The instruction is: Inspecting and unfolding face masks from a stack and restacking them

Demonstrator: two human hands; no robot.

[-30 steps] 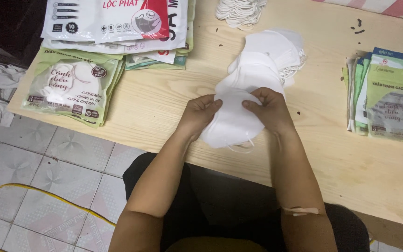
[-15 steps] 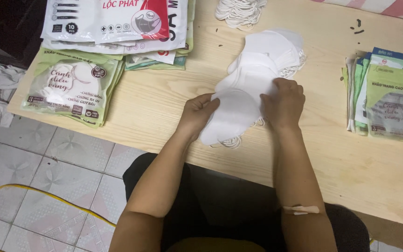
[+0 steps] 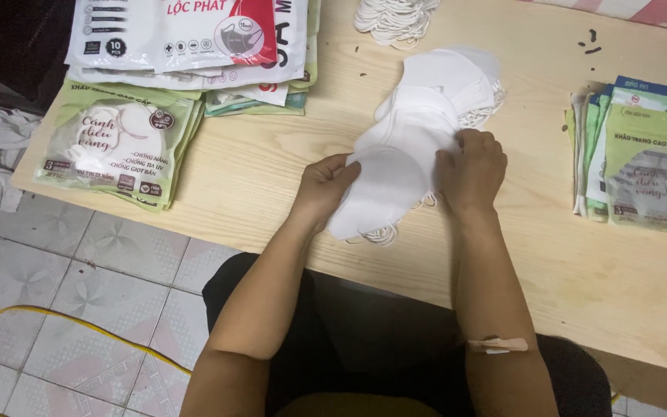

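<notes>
Nearest the body, the near edge of the wooden table (image 3: 580, 293) runs just below the wrists, with bare board to the right of the right arm that looks like the freest room to shift things. The left hand (image 3: 326, 189) curls around the near left end of a small stack of white face masks (image 3: 387, 181), thumb on top and fingers tucked under, while the right hand (image 3: 472, 170) pinches the right side of the same stack with fingers bent down over it; both are closed on it. The masks look light, soft and floppy, likely to slide over one another, so a grip across the whole thickness at the two ends seems safest, keeping clear of the thin ear loops (image 3: 380, 234) dangling at the near side. Just beyond lies a looser heap of white masks (image 3: 457, 77), touching the held stack. Farther out, green printed packets (image 3: 113, 143) crowd the left edge, another pile of packets (image 3: 646, 158) stands at the right, and a bundle of white loops (image 3: 395, 15) sits at the far side.
</notes>
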